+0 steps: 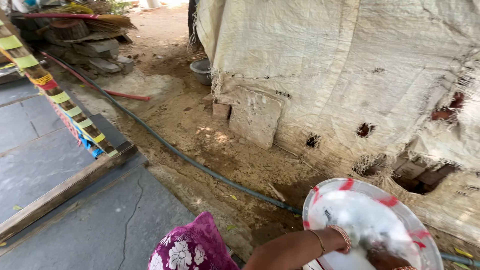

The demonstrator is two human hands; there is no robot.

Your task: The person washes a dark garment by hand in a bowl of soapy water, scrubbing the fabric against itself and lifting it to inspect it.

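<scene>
The setting is an outdoor yard of packed, sandy earth, damp and darker toward the lower right. A dark hose (165, 142) runs diagonally across the dirt, with a thinner red hose (102, 89) lying beside its upper stretch. To the left the ground gives way to grey stone paving (40, 165), edged by a wooden beam (65, 190) on which a pole wrapped in yellow and red bands (60, 97) leans. Torn, pale sacking (350, 60) hangs over a wall on the right (brick shows through its holes), and a flat stone slab (255, 117) rests against its foot. A grey bowl (201, 70) sits on the dirt behind.

At the lower right, a round white basin with red marks (372, 220) is tipped over the dirt. The left hand (385, 259), bangled at the wrist, reaches into its foamy white contents; whether its fingers are closed on anything I cannot tell. A floral magenta sleeve (192, 247) shows below.
</scene>
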